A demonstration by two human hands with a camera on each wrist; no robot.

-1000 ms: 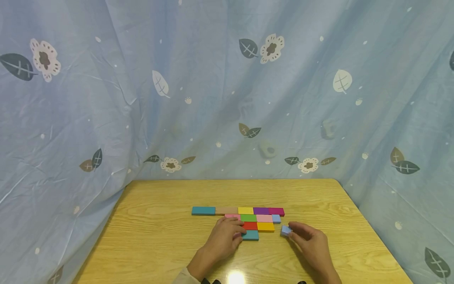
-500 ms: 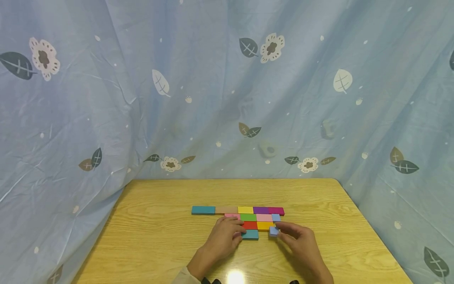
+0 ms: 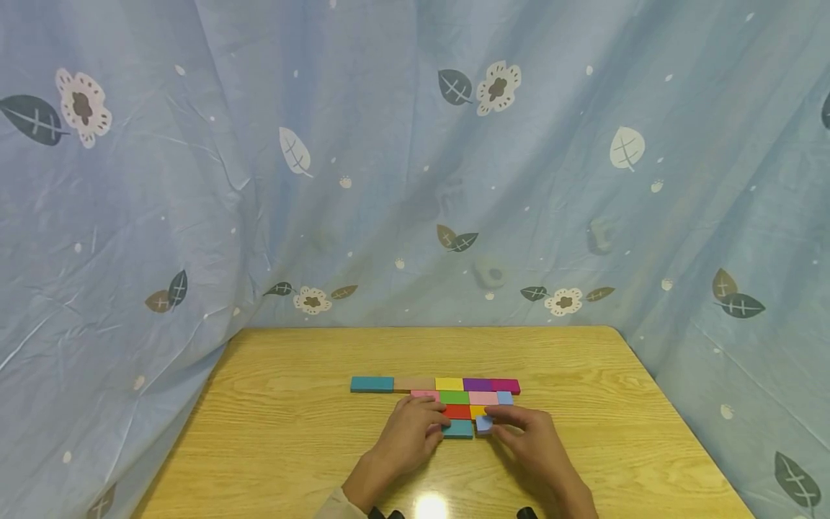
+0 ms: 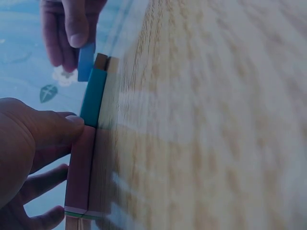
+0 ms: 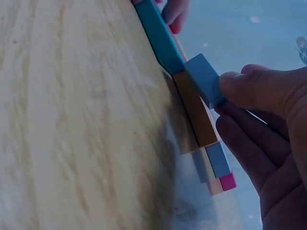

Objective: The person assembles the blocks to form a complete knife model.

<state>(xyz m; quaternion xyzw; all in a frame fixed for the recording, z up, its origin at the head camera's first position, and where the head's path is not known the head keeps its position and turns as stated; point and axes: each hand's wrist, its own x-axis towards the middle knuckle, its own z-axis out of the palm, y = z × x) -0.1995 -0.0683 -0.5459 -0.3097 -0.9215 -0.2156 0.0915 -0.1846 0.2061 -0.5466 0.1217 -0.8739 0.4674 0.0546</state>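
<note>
My right hand pinches a small light blue block between thumb and fingers. In the right wrist view this block is held tilted at the near end of an orange-yellow block, beside the teal block. My left hand rests on the left part of the rows of flat coloured blocks. In the left wrist view its thumb touches where a pink block meets the teal block, its other fingers spread. The left hand hides some blocks in the head view.
The far row has a long teal block, a tan block, yellow, purple and magenta blocks. Nearer lie green, pale pink and red blocks. A patterned curtain surrounds the wooden table.
My right hand has carried the light blue block leftward, from beyond the orange-yellow block's right end to close by the near teal block. The left hand has stayed put.
</note>
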